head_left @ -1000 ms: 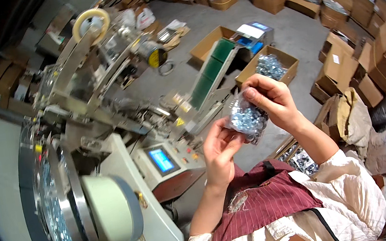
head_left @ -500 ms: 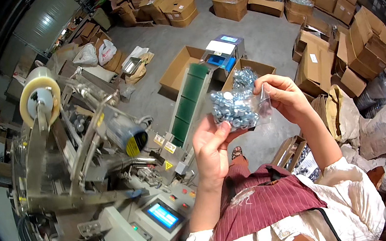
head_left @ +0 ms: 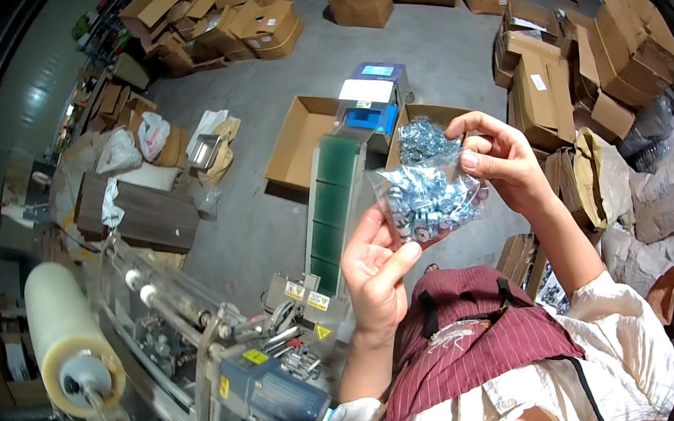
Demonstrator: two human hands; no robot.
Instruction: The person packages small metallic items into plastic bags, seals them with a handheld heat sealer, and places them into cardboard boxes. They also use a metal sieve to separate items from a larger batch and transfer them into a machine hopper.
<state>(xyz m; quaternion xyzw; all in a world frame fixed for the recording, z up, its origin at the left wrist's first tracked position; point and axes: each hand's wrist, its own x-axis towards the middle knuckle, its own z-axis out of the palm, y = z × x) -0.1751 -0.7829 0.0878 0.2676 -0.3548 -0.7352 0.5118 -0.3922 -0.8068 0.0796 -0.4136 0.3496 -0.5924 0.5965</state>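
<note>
A clear plastic bag of small shiny metal fittings (head_left: 432, 199) is stretched between my hands in front of my chest. My left hand (head_left: 377, 278) grips its lower left edge, thumb on top and fingers beneath. Thumb and fingers of my right hand (head_left: 504, 159) pinch the upper right corner of the same bag. The fittings lie bunched inside; their exact kind is too small to tell. Just past the bag, an open carton (head_left: 451, 114) holds more silvery bagged pieces (head_left: 428, 139), partly hidden by my hands and the bag.
A green cleated conveyor (head_left: 335, 211) rises from the machine on the left toward a blue-grey device (head_left: 378, 88). Beside it stands another open carton (head_left: 291, 148). A film roll (head_left: 71, 342) and motor (head_left: 281, 395) are at my left. Cartons (head_left: 545, 95) and sacks (head_left: 667, 198) line the right.
My view has shifted, bringing the film roll and motor lower in the picture. The bag has turned and tilted between my hands, and both hands still hold it.
</note>
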